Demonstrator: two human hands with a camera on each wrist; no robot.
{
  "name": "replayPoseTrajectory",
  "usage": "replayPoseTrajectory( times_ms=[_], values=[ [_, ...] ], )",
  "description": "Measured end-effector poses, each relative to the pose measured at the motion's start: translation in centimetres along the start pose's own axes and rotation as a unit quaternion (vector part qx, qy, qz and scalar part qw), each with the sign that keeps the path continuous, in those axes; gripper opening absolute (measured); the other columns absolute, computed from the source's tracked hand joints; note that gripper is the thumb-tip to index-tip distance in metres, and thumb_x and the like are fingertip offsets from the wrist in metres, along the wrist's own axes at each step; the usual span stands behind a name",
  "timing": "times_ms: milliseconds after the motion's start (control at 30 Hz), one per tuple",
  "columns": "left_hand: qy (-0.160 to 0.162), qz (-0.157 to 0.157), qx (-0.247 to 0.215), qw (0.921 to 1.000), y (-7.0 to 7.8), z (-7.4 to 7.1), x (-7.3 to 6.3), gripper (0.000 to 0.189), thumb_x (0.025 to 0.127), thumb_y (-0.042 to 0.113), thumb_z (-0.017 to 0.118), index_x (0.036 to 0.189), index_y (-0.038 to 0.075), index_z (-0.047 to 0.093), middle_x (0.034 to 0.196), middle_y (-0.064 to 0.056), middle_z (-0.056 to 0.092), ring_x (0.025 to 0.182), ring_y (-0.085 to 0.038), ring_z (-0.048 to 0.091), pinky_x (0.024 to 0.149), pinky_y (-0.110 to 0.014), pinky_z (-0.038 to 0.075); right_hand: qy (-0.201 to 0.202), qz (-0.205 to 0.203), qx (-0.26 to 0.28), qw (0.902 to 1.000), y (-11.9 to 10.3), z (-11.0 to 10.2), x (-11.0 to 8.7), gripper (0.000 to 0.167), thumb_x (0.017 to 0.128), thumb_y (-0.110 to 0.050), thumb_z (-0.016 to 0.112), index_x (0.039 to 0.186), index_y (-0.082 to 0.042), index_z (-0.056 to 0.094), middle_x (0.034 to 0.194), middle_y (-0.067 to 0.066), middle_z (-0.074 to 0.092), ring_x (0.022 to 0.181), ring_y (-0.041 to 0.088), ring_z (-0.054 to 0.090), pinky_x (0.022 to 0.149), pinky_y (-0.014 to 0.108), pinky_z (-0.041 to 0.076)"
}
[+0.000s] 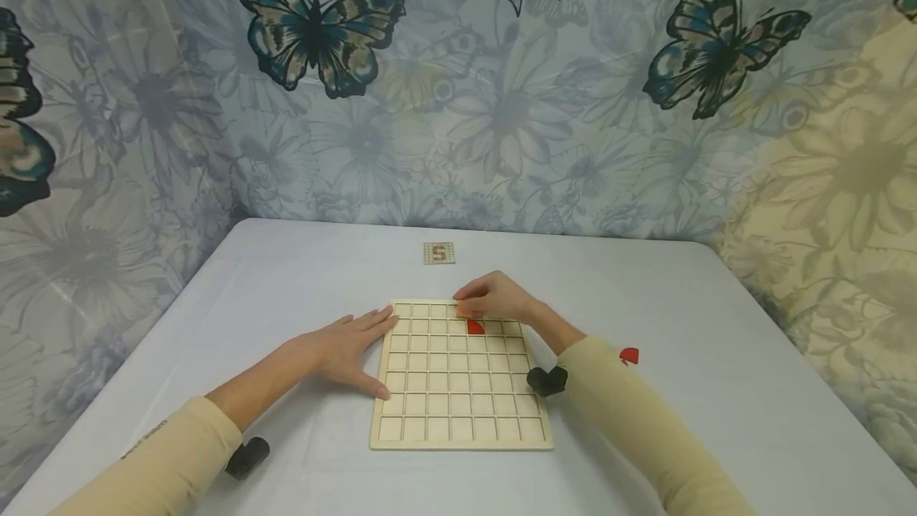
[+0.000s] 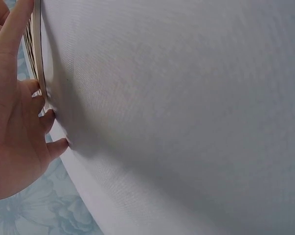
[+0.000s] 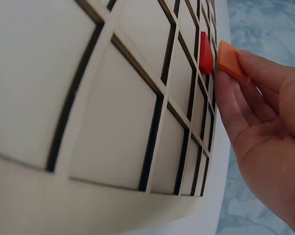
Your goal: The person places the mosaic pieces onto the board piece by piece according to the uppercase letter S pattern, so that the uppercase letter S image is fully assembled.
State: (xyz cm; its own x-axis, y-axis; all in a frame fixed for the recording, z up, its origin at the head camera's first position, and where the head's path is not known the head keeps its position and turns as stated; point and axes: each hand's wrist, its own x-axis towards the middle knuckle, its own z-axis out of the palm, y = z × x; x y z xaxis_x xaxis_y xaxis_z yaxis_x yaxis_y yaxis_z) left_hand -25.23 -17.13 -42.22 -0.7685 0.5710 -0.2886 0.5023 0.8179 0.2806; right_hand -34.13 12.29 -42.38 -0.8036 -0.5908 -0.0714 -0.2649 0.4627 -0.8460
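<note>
A pale wooden board point(image 1: 438, 403) with a grid of square recesses lies flat on the table. My left hand point(image 1: 347, 351) rests at its left edge, fingers spread, thumb and fingertips on the rim. Over the far row of cells, my right hand point(image 1: 499, 298) pinches a small orange tile point(image 3: 231, 61) between thumb and fingers. One red tile point(image 1: 476, 327) with a curved side occupies a cell just nearer than that hand. In the right wrist view the orange tile is tilted beside the red one.
A small gridded card point(image 1: 438, 253) marked with a figure like a 5 lies beyond the board. Another red piece point(image 1: 629, 355) is on the white table point(image 1: 716, 420) past the right forearm. A butterfly-patterned cloth point(image 1: 501, 142) stands behind the table.
</note>
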Motion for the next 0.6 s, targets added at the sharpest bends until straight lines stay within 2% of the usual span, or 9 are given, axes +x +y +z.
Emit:
replayPoseTrajectory(
  times_ms=[200,367,600],
  values=[
    [-0.005,-0.003,0.006,1.0,0.0,0.09,0.15,0.119,0.069,0.077,0.062,0.154,0.01,0.015,0.159,-0.008,0.007,0.143,-0.028,0.012,0.111,-0.053,0.014,-0.013,0.003,-0.021,0.9997,-0.55,0.51,0.16,0.02,0.09,-0.01,0.067,0.107,0.0,0.071,0.099,0.007,0.071,0.085,0.016,0.066,0.075,0.03,0.053],
    [-0.005,-0.005,0.008,0.9999,0.03,0.09,0.22,0.118,0.069,0.077,0.062,0.154,0.01,0.015,0.159,-0.008,0.007,0.143,-0.028,0.012,0.111,-0.052,0.014,-0.027,0.007,-0.014,0.9995,-0.83,0.58,0.13,0.02,0.091,-0.007,0.065,0.108,0.002,0.07,0.099,0.01,0.07,0.085,0.018,0.067,0.074,0.031,0.054],
    [-0.007,-0.007,0.009,0.9999,0.1,0.07,0.21,0.118,0.069,0.077,0.062,0.154,0.011,0.015,0.159,-0.007,0.007,0.143,-0.027,0.012,0.111,-0.052,0.014,-0.023,0.008,-0.028,0.9993,-0.58,0.65,0.18,0.021,0.091,-0.007,0.065,0.108,0.003,0.07,0.098,0.007,0.07,0.084,0.017,0.066,0.073,0.03,0.054]
  ],
)
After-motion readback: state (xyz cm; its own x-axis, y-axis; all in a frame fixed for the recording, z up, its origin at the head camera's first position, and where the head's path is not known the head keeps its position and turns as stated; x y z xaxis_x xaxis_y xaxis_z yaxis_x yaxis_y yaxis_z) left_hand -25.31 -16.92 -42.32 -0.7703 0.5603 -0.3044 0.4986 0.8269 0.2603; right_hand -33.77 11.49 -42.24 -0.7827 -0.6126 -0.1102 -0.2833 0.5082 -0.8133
